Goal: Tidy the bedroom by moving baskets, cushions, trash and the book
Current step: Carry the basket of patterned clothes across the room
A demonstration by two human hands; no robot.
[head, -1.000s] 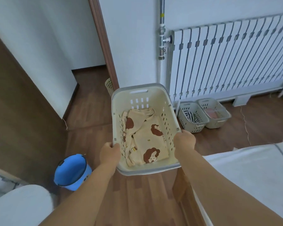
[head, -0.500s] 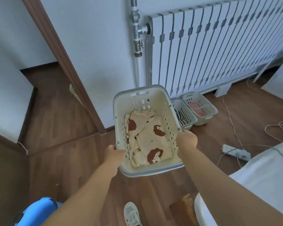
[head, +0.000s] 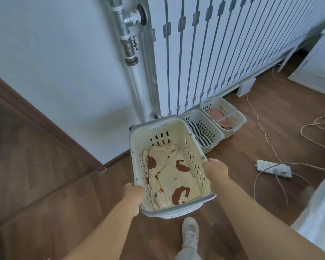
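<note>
Cream basket (head: pixel 159 128) (patterned cloth (head: pixel 169 177) inside) gripped by left hand (head: pixel 132 192) and right hand (head: pixel 215 170).

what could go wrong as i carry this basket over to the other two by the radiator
The cords and the power strip lie on the floor right of your path; a foot could catch them. The carried basket, held by the left hand and right hand, is near the pipe and could knock it. The striped basket sits close, so setting down may bump it.
</note>
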